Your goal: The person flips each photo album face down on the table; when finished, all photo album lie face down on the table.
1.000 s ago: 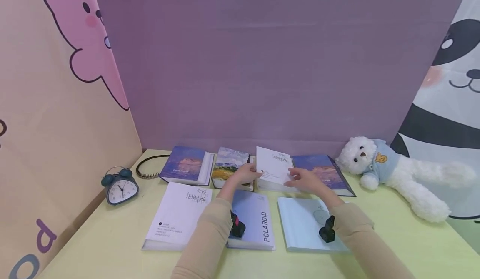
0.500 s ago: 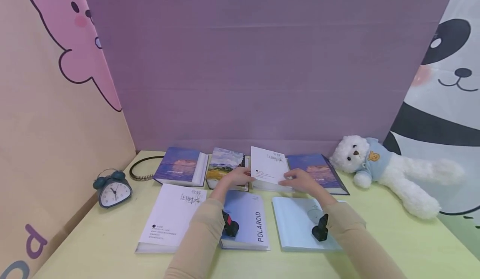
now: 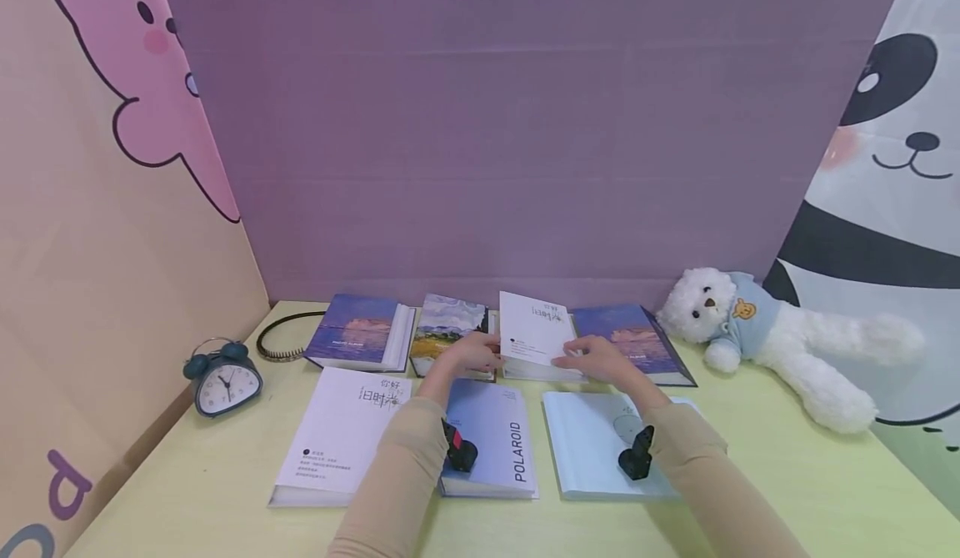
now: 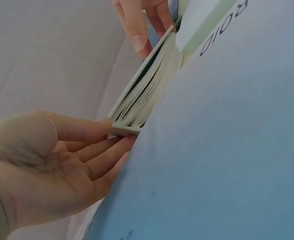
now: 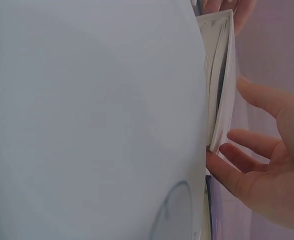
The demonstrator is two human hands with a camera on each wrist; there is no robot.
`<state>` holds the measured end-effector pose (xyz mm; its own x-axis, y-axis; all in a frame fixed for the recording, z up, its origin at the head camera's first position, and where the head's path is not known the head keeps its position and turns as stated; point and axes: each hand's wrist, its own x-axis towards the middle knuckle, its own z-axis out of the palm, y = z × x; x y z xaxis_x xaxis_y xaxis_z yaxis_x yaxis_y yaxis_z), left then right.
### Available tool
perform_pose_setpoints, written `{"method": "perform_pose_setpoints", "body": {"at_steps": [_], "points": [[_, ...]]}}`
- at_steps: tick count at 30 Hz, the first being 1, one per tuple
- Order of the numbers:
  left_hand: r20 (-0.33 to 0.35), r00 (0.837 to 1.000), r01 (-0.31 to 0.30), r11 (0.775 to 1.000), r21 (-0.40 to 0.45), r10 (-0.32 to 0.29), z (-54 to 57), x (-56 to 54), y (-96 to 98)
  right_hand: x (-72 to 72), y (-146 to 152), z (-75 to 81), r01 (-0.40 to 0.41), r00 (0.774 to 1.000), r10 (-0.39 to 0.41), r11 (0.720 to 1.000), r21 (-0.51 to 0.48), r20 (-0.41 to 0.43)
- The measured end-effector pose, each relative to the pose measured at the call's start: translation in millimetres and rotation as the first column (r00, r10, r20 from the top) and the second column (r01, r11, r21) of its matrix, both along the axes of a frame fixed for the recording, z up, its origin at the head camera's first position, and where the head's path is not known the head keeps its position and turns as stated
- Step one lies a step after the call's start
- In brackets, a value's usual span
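Pinching near the spine, the left hand (image 3: 474,353) had its thumb by the cover's corner and its fingers against the side of the white-covered photo album (image 3: 531,329), while the right hand (image 3: 602,360) was loosely spread, a finger touching the opposite corner. That album lay just right of centre in the lower half of the frame, in the back row between the landscape-painting album (image 3: 441,324) and the blue seascape album (image 3: 621,333). Its lower page edge showed in both wrist views, the cover standing slightly apart from the leaves. Handling it well seemed to call for even pressure from both sides, with the fingers on spine and board rather than on the loose pages, lest the cover lift. With a neighbour close on each side, small, level adjustments looked safest, and the forearms, hanging over the POLAROID album (image 3: 495,441) and the pale-blue album (image 3: 583,445), needed to clear both.
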<state>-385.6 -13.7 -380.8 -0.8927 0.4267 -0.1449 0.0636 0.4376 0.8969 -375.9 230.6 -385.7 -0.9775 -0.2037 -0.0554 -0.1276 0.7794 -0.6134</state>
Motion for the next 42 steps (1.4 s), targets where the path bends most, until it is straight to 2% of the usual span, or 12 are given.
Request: {"method": "perform_pose_setpoints", "body": {"at_steps": [5, 14, 22, 28, 33, 42], "points": [[0.074, 0.997, -0.026, 0.994, 0.104, 0.018, -0.5, -2.1, 0.0, 0.3, -0.2, 2.0, -0.009, 1.000, 0.009, 1.000, -0.018, 0.002], [0.126, 0.988, -0.114, 0.971, 0.212, 0.089, 0.6, -3.7, -0.2, 0.2, -3.4, 3.7, -0.042, 0.999, 0.043, 0.995, -0.088, 0.007], [0.110, 0.983, -0.171, 0.955, 0.242, 0.148, 4.5, -2.9, -2.3, 0.2, -13.6, 3.2, -0.050, 0.999, 0.049, 0.994, -0.098, -0.020], [0.044, 0.988, -0.153, 0.961, 0.229, 0.147, 10.9, -2.8, -3.9, -0.1, -20.1, 5.0, -0.113, 0.990, 0.106, 0.991, -0.069, -0.092], [0.016, 0.993, -0.118, 0.970, 0.213, 0.118, 14.8, -2.2, -1.9, -1.4, -27.8, 6.7, -0.125, 0.978, 0.107, 0.988, -0.093, -0.179], [0.048, 0.986, -0.164, 0.963, 0.214, 0.157, 15.4, -1.2, 2.3, -0.8, -35.0, 7.6, -0.097, 0.966, 0.057, 0.984, -0.146, -0.253]]}}
